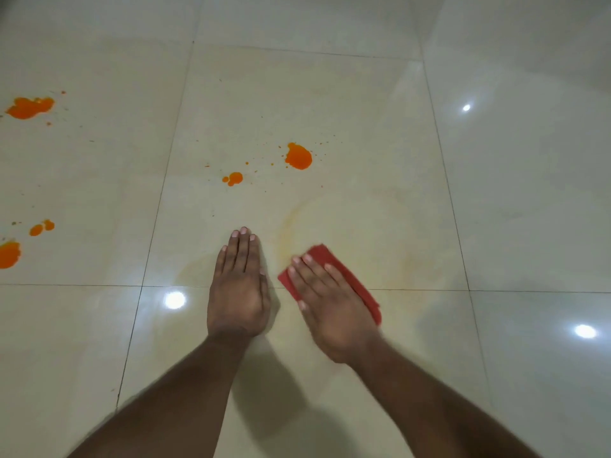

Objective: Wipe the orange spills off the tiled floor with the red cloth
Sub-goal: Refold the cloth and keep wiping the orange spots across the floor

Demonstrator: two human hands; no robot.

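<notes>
My right hand (327, 305) presses flat on the folded red cloth (330, 259), which lies on the cream tiled floor (363, 127) and shows beyond and to the right of my fingers. My left hand (238, 285) rests flat on the floor beside it, fingers together, holding nothing. A big orange spill (299, 156) and a smaller one (233, 178) lie ahead of my hands on the same tile. More orange spills sit at the far left (29, 107), (41, 227), (9, 254). A faint yellowish smear (297, 219) marks the tile just ahead of the cloth.
Small orange specks are scattered around the spills. Grout lines cross the floor, one running under both hands. Bright light reflections shine on the glossy tiles (174, 299), (585, 331).
</notes>
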